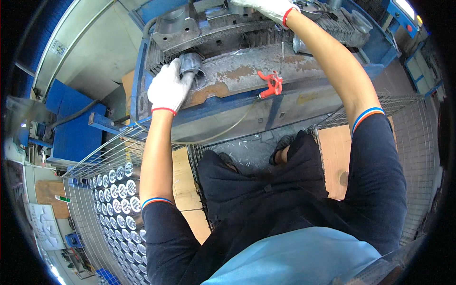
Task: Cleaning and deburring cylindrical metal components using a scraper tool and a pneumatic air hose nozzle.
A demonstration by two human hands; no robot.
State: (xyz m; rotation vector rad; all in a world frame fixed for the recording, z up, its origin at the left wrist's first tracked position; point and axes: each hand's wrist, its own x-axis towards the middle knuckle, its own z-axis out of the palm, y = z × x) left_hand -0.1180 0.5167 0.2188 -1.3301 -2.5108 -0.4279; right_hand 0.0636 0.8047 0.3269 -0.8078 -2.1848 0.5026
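Observation:
My left hand (pixel 169 90), in a white knit glove with a red cuff, is closed round a grey metal cylinder (pixel 191 63) at the left front of the machine bed. The thumb lies along the cylinder's near side. My right hand (pixel 266 6), gloved the same way, reaches over the metal fixture (pixel 213 29) at the top edge of the view. Its fingertips are cut off there, so their grip is hidden. A red air blow gun (pixel 270 85) with a thin nozzle hangs at the bed's front edge, between my arms.
Wire cages stand on both sides of me. The left one holds several rows of shiny round metal parts (pixel 122 191); cardboard (pixel 334 156) lines the right one. A pale hose (pixel 228 129) droops before the machine. A control box (pixel 403 18) with a red button stands far right.

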